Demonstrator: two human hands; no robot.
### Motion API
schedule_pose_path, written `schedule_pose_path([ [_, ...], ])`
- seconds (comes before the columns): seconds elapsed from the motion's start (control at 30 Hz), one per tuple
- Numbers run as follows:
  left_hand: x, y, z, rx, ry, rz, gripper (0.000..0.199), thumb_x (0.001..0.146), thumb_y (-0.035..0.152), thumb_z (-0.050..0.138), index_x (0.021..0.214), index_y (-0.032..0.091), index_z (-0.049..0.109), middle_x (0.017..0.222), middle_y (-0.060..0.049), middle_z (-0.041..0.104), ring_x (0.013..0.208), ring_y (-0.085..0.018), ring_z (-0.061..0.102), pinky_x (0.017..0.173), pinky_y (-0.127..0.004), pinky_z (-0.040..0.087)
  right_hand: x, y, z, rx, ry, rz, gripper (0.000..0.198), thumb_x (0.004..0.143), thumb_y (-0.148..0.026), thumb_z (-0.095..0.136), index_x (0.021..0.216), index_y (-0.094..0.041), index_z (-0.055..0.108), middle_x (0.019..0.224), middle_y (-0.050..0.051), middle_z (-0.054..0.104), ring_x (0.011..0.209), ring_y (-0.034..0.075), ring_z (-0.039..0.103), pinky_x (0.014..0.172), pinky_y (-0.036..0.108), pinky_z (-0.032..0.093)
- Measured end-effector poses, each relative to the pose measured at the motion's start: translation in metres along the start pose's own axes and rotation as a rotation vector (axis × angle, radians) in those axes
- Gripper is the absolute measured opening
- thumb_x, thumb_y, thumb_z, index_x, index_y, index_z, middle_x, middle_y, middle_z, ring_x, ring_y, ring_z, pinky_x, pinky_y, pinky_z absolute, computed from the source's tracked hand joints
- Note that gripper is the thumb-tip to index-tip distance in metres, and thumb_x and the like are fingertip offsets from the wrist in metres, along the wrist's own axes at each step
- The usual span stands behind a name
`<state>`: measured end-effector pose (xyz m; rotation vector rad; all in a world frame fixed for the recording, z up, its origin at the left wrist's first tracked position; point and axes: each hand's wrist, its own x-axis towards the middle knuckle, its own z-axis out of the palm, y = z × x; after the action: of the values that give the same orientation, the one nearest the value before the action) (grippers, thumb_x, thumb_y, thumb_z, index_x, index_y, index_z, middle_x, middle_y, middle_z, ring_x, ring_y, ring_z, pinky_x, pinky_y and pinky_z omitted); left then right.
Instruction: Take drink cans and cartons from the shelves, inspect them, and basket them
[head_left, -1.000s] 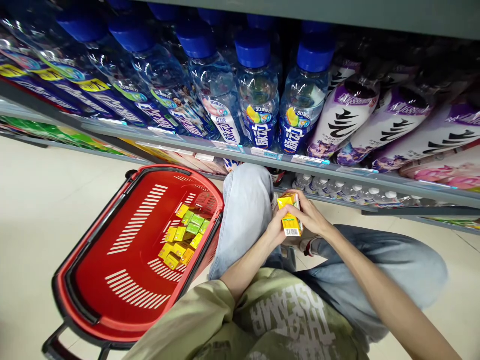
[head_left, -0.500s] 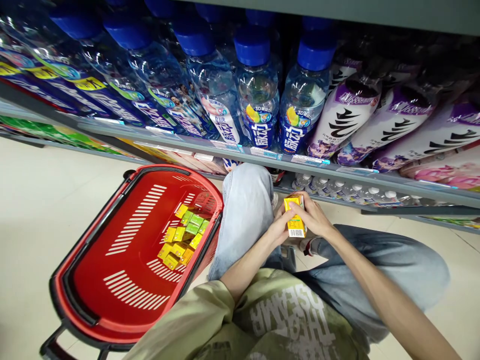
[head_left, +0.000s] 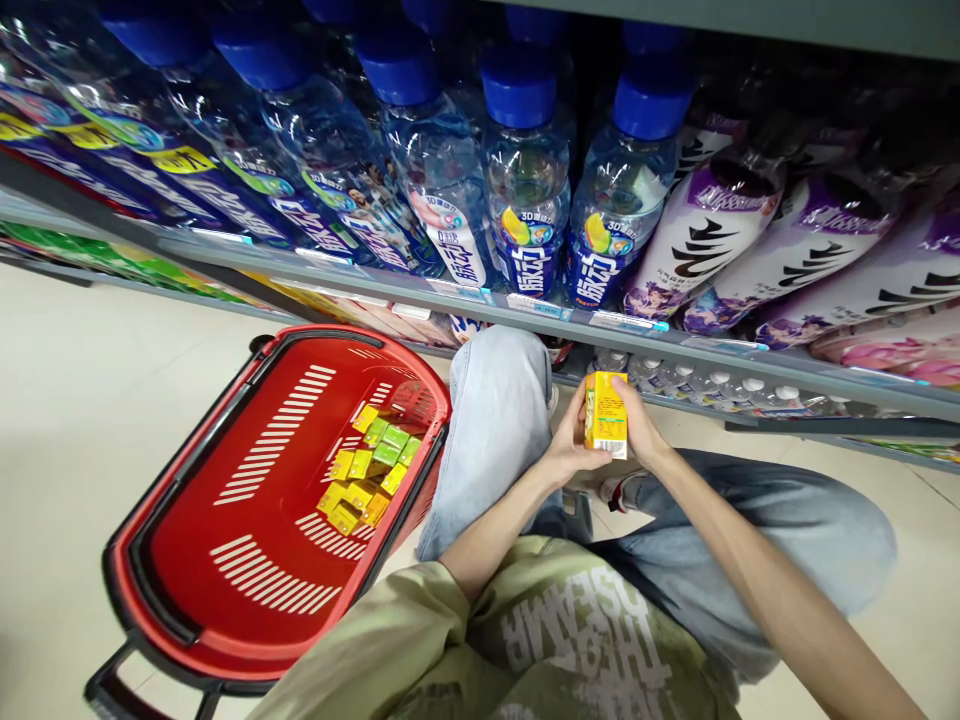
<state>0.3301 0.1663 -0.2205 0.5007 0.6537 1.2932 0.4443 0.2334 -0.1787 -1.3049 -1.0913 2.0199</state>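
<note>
Between my knees I hold a yellow drink carton (head_left: 609,415) with both hands, its barcode end toward me. My left hand (head_left: 570,440) grips the carton's left side, fingers wrapped around it. On the other side my right hand (head_left: 643,430) is closed on it, the thumb near the top edge. To my left stands a red shopping basket (head_left: 247,430). Several small yellow cartons (head_left: 360,463) and green cartons (head_left: 390,444) lie loosely inside it, toward its right wall.
A shelf (head_left: 555,310) crosses in front, packed with blue-capped drink bottles (head_left: 529,190) and purple-and-white bottles (head_left: 705,230). Small clear bottles (head_left: 716,385) line the lower level. The basket's black handle (head_left: 150,660) sticks out near my left side. Pale tiles (head_left: 112,380) cover the floor.
The carton has turned to show its printed face more squarely and rose slightly to the right. My thumbs have moved from its front to its sides. The view shifted slightly.
</note>
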Motion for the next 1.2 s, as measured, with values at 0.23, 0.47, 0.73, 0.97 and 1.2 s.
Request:
schedule_pose_path([
  [0.23, -0.002, -0.003, 0.011, 0.002, 0.047, 0.066, 0.12, 0.059, 0.026, 0.094, 0.158, 0.036, 0.026, 0.165, -0.007, 0.029, 0.149, -0.032, 0.035, 0.116, -0.041, 0.041, 0.0, -0.017, 0.005, 0.23, 0.103, 0.09, 0.064, 0.087, -0.071, 0.037, 0.113, -0.019, 0.064, 0.089, 0.01, 0.077, 0.083, 0.031, 0.075, 0.069, 0.042, 0.062],
  [0.47, -0.003, -0.003, 0.011, 0.071, 0.13, 0.011, 0.122, 0.061, 0.028, 0.093, 0.16, 0.033, 0.022, 0.164, -0.009, 0.033, 0.145, -0.031, 0.04, 0.114, -0.04, 0.043, 0.005, -0.014, 0.008, 0.216, 0.086, 0.076, 0.067, 0.086, -0.074, 0.036, 0.113, -0.02, 0.066, 0.091, 0.009, 0.077, 0.084, 0.032, 0.075, 0.069, 0.044, 0.063],
  [0.73, -0.002, -0.006, 0.013, 0.023, 0.151, 0.03, 0.121, 0.061, 0.021, 0.091, 0.16, 0.032, 0.021, 0.16, -0.01, 0.04, 0.139, -0.029, 0.049, 0.109, -0.038, 0.047, 0.009, -0.006, 0.008, 0.122, 0.061, -0.055, 0.07, 0.082, -0.08, 0.042, 0.113, -0.022, 0.068, 0.084, 0.007, 0.076, 0.078, 0.03, 0.074, 0.067, 0.042, 0.062],
  [0.97, -0.003, -0.011, 0.008, 0.051, 0.216, 0.006, 0.112, 0.057, 0.025, 0.093, 0.154, 0.029, 0.037, 0.147, -0.011, 0.055, 0.131, -0.03, 0.055, 0.104, -0.04, 0.051, 0.007, -0.009, 0.012, 0.144, 0.121, -0.108, 0.068, 0.081, -0.078, 0.048, 0.11, -0.02, 0.068, 0.081, 0.008, 0.077, 0.077, 0.031, 0.075, 0.064, 0.042, 0.063],
  [1.2, -0.008, -0.003, 0.004, 0.105, 0.197, 0.013, 0.111, 0.057, 0.027, 0.095, 0.153, 0.029, 0.039, 0.146, -0.011, 0.055, 0.131, -0.031, 0.055, 0.104, -0.039, 0.051, 0.007, -0.017, 0.021, 0.321, 0.027, -0.001, 0.068, 0.082, -0.08, 0.042, 0.104, -0.021, 0.069, 0.088, 0.008, 0.077, 0.074, 0.027, 0.075, 0.066, 0.041, 0.063],
])
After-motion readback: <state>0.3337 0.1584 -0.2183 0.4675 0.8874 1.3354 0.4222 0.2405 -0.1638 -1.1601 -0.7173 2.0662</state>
